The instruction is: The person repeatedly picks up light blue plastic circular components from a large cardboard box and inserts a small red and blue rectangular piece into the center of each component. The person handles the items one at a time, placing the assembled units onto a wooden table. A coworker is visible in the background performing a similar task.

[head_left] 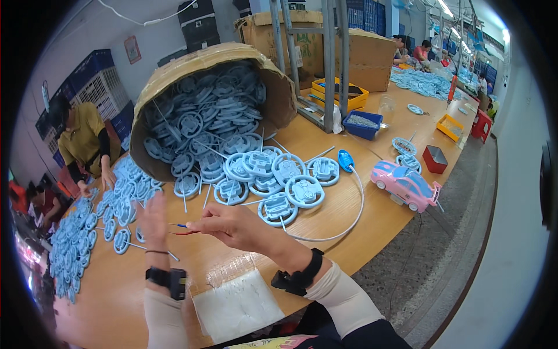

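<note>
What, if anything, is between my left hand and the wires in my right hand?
Nothing visible. Your blurred left hand is close to the tips of the blue wire and red wire pinched in your right hand; blur hides whether they touch. The light-blue toy steering wheels lie beyond, on the table.

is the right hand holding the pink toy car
No, the right hand pinches thin red and blue wires, and the pink toy car is apart, farther right.
</note>
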Tool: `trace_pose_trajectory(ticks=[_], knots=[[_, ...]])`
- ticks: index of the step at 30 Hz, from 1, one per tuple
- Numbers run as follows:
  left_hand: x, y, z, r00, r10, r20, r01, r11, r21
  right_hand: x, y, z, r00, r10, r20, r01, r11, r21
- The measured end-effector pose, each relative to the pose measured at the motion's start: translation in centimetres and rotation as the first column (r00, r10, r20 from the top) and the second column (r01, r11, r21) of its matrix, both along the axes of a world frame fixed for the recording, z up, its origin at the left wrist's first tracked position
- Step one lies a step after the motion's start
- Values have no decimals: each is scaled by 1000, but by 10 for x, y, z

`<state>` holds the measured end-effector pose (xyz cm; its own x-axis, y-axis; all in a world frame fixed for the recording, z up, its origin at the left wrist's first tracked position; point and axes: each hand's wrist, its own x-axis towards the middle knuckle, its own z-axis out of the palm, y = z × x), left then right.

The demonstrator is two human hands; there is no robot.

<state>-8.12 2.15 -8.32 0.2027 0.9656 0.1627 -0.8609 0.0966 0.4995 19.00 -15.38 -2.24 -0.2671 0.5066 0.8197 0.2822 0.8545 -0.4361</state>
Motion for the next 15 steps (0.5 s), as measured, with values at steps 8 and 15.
trace_pose_trajectory(ticks=[8,15], knots=[[259,-104,14,175,888,-425,675,206,708,24,-22,36,982,-18,-190,33,996,79],[251,-94,7,154,915,-372,700,165,695,37,-15,34,963,-196,-184,223,965,137]])
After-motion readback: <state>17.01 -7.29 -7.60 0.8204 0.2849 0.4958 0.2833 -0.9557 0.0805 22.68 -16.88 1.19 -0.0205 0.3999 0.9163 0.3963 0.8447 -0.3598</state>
